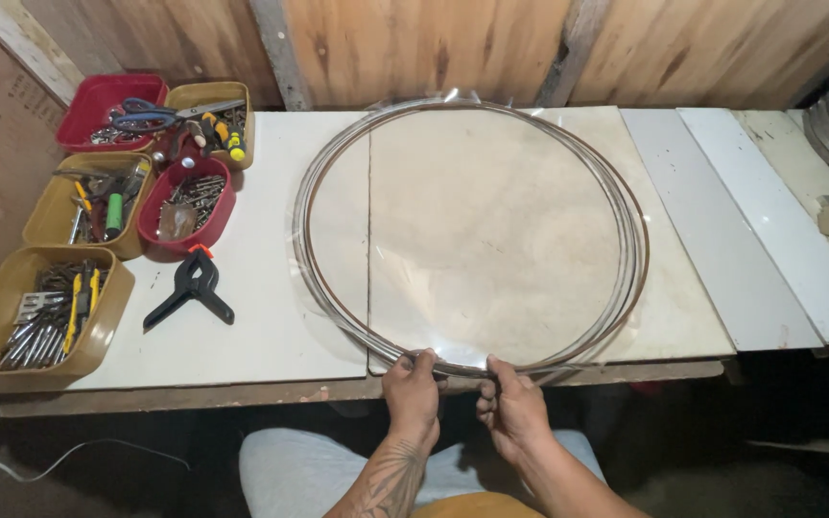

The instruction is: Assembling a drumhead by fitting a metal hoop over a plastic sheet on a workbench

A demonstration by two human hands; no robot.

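Observation:
A large round hoop [630, 230] of thin metal rings with a clear plastic film stretched across it lies flat on the workbench [271, 317]. My left hand [412, 393] pinches the near rim of the hoop at the table's front edge. My right hand [510, 401] grips the same rim just to the right, fingers curled around it. Both hands sit close together, a few centimetres apart.
Several yellow and red bins [35, 305] of screws, bits and tools stand at the left, with blue-handled scissors [146, 115] on top. A black spring clamp [191, 288] lies near them. Grey and white boards [750, 240] lie at the right. A wooden wall stands behind.

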